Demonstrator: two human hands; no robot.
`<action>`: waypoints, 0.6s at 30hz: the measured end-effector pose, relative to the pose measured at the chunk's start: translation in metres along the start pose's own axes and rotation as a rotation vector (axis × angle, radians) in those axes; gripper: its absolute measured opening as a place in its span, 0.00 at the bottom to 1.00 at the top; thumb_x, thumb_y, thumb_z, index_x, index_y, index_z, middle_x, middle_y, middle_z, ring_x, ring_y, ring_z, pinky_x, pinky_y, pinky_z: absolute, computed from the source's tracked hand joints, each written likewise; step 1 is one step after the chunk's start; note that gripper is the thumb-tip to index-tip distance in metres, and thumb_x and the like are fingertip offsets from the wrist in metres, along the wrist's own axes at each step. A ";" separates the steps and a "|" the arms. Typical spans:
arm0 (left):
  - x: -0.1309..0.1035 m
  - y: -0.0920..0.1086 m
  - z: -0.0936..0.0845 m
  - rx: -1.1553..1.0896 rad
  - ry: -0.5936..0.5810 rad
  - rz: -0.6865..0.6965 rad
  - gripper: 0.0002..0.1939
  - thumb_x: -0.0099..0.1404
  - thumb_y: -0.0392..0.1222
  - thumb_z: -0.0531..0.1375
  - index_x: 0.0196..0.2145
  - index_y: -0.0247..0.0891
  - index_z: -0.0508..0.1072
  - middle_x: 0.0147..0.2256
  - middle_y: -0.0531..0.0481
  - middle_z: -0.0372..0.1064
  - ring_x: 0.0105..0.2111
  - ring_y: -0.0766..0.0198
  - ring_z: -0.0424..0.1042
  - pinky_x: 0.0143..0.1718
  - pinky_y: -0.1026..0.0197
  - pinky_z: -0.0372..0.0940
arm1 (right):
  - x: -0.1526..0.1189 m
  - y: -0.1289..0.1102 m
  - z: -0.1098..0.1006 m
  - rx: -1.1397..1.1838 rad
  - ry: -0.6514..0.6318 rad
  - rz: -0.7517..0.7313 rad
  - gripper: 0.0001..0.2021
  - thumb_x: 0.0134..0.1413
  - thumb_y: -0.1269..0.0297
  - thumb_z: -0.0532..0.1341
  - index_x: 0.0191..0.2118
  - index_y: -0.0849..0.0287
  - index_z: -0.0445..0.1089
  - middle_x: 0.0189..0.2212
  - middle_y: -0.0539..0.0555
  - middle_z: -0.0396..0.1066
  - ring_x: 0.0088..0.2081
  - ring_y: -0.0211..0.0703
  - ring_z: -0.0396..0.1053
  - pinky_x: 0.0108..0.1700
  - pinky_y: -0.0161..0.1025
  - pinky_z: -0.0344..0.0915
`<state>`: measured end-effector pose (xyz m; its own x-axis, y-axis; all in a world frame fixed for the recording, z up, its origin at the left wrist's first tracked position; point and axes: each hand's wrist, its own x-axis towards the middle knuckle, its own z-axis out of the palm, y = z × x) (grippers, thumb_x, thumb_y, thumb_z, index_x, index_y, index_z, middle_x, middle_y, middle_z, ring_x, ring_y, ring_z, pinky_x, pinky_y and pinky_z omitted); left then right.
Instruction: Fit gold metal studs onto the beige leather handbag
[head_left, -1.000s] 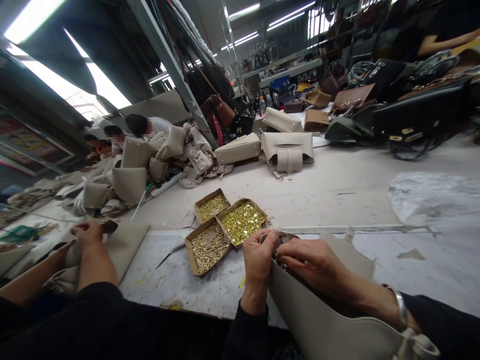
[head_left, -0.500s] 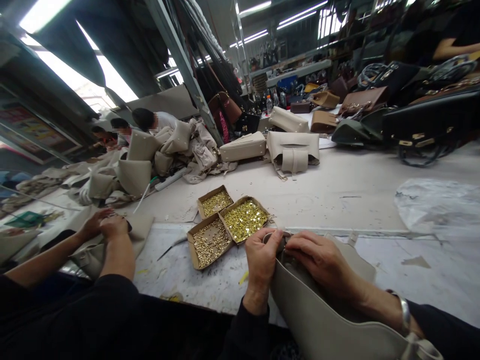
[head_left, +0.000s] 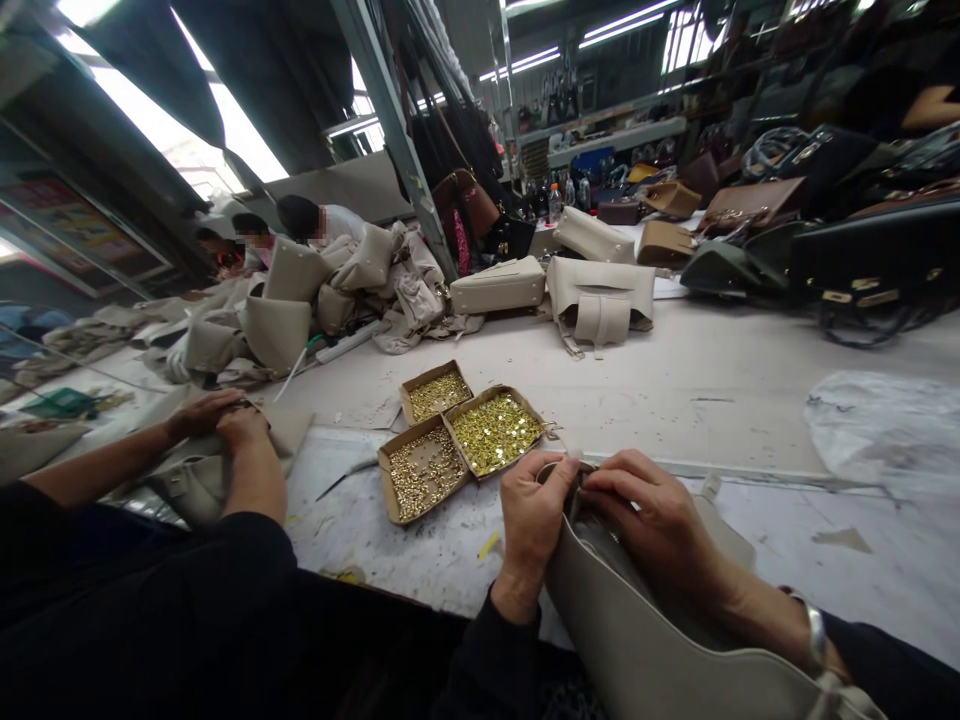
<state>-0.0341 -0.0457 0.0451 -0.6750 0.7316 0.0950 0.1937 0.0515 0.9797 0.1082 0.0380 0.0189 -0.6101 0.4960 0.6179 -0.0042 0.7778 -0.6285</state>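
A grey-beige leather handbag (head_left: 645, 620) lies tilted in front of me at the table's near edge, its opening facing up. My left hand (head_left: 529, 520) is closed round the far corner of its rim, thumb on top. My right hand (head_left: 656, 520) reaches over the opening, with thumb and fingers pinched together at the same corner, touching the rim. Any small part between those fingertips is hidden. Just left of my hands stand three shallow cardboard trays: one of shiny gold studs (head_left: 495, 430), one of small round gold pieces (head_left: 424, 470), and a smaller one behind (head_left: 435, 390).
On my left, a co-worker's hands (head_left: 225, 415) work on a similar beige bag. Beige bags (head_left: 600, 290) and a heap of bag pieces (head_left: 292, 300) lie farther back. Dark finished bags (head_left: 877, 250) and a clear plastic sheet (head_left: 885, 420) are at right.
My view has shifted slightly, so the scene sits a little farther right. My right fingers have moved slightly at the bag's corner; my left hand keeps its hold.
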 end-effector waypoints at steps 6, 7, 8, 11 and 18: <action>-0.001 0.000 0.002 0.001 0.005 0.034 0.11 0.63 0.47 0.66 0.29 0.36 0.81 0.29 0.49 0.78 0.32 0.60 0.74 0.38 0.60 0.66 | 0.001 -0.001 0.000 -0.007 0.000 0.032 0.05 0.67 0.70 0.64 0.40 0.54 0.76 0.36 0.53 0.74 0.37 0.44 0.71 0.39 0.41 0.69; -0.001 0.000 0.002 0.000 0.004 0.041 0.11 0.63 0.46 0.66 0.29 0.36 0.81 0.29 0.49 0.77 0.32 0.60 0.74 0.38 0.60 0.66 | 0.001 -0.001 0.000 -0.009 0.001 0.036 0.05 0.67 0.70 0.64 0.40 0.54 0.76 0.36 0.53 0.74 0.37 0.44 0.71 0.39 0.41 0.69; -0.002 0.000 0.002 0.000 0.003 0.046 0.11 0.63 0.46 0.66 0.29 0.36 0.81 0.29 0.49 0.77 0.32 0.60 0.74 0.38 0.60 0.66 | 0.002 -0.002 0.000 -0.009 0.001 0.040 0.05 0.67 0.70 0.64 0.40 0.54 0.76 0.36 0.53 0.74 0.37 0.44 0.71 0.39 0.41 0.69; -0.002 0.000 0.002 0.003 0.000 0.050 0.11 0.63 0.46 0.66 0.30 0.36 0.81 0.29 0.49 0.77 0.32 0.60 0.74 0.38 0.60 0.66 | 0.002 -0.003 -0.001 -0.001 0.000 0.053 0.05 0.67 0.71 0.64 0.40 0.55 0.76 0.35 0.53 0.73 0.37 0.43 0.71 0.39 0.41 0.69; -0.001 0.000 0.002 0.021 -0.018 0.058 0.10 0.64 0.46 0.66 0.30 0.36 0.81 0.30 0.49 0.77 0.32 0.60 0.74 0.38 0.60 0.66 | -0.001 0.000 0.001 0.041 -0.007 0.099 0.05 0.66 0.72 0.64 0.41 0.54 0.76 0.35 0.52 0.73 0.37 0.44 0.71 0.40 0.41 0.68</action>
<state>-0.0325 -0.0452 0.0443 -0.6490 0.7462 0.1484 0.2471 0.0223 0.9687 0.1080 0.0376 0.0179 -0.6144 0.5673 0.5484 0.0243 0.7083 -0.7055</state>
